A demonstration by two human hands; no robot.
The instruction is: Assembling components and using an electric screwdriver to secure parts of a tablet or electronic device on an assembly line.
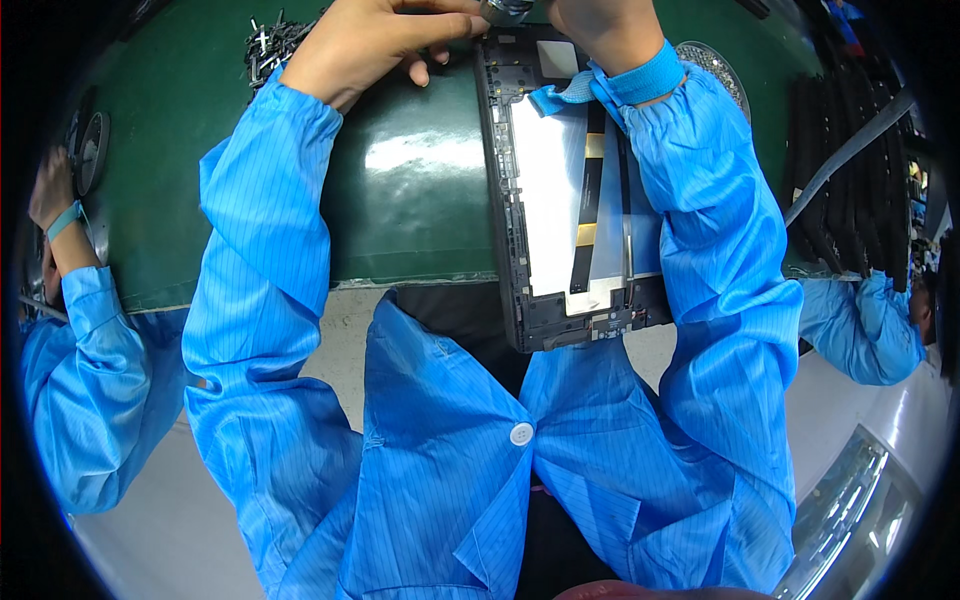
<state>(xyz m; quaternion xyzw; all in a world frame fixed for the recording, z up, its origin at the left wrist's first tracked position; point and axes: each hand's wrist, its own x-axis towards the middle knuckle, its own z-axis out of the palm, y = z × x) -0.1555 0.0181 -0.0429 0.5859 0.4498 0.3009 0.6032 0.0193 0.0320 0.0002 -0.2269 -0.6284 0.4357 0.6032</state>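
Note:
An opened tablet (553, 200) with a black frame, a silvery panel and dark ribbon cables lies in front of me, its near end jutting past the table edge. My left hand (375, 40) is at its far left corner, thumb and forefinger brought together, other fingers curled; what they pinch is not visible. Beside those fingertips is a shiny rounded metal piece (507, 10), cut off by the upper edge. My right hand (605, 28) is over the tablet's far end, with its fingers out of the picture. A blue wrist strap (645, 80) circles that wrist.
The green table (410, 215) has a pile of small black parts (272, 42) at far left. A round dish of small metal bits (715, 70) sits right of my right wrist. Black frames (840, 170) stand in a row at right. Co-workers' blue sleeves (95, 390) show at both sides.

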